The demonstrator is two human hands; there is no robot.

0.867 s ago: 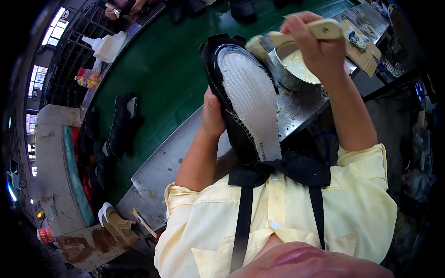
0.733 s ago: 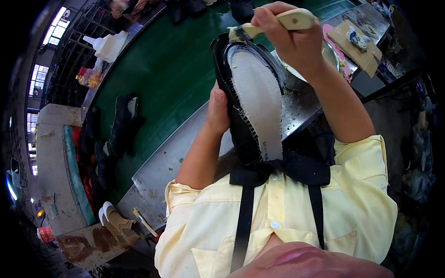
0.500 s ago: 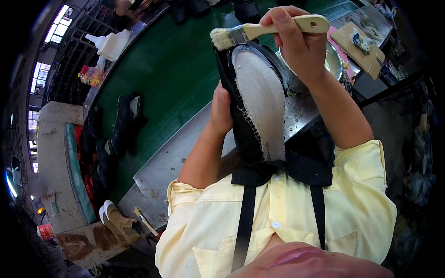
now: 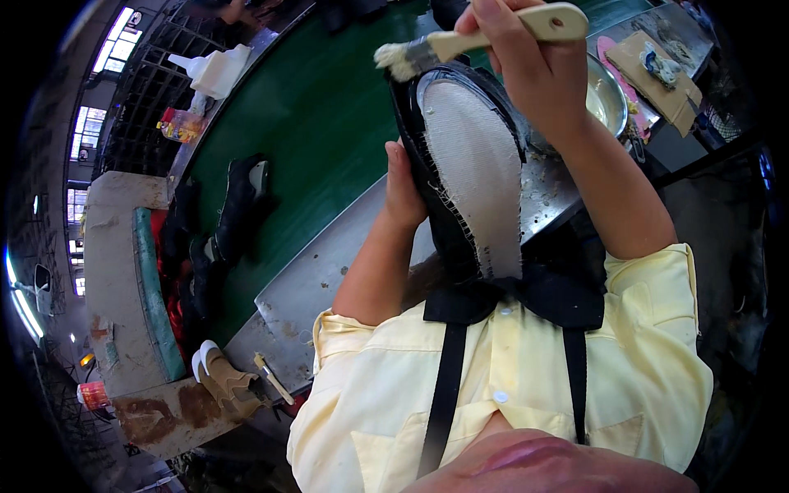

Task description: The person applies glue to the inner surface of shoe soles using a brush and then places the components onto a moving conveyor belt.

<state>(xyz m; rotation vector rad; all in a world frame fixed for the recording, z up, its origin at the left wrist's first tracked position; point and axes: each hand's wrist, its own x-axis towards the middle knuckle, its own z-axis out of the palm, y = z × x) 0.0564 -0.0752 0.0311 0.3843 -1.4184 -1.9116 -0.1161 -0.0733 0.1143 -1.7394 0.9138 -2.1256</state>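
Note:
A black shoe upper (image 4: 448, 222) is held bottom up in front of my chest, its pale, woven-looking insole (image 4: 472, 168) facing me with stitches along the edge. My left hand (image 4: 404, 185) is closed on the shoe's left side, thumb showing and the other fingers hidden behind it. In my right hand (image 4: 526, 66) is a flat paintbrush (image 4: 557, 22) with a pale wooden handle, gripped between thumb and fingers. Its whitish bristles are at the far left rim of the shoe; whether they touch it I cannot tell.
A metal bowl (image 4: 606, 94) stands behind my right wrist. Dark shoes (image 4: 238, 197) lie on the green belt (image 4: 320, 107) at the left. On the metal ledge rests another brush (image 4: 273, 380), near tan shoe parts (image 4: 223, 382). A white bottle (image 4: 218, 72) is at the far left.
The whole view has shifted slightly. The brush handle's end has tilted upward, and its bristles have moved a little away along the shoe's far rim. My left hand keeps its hold.

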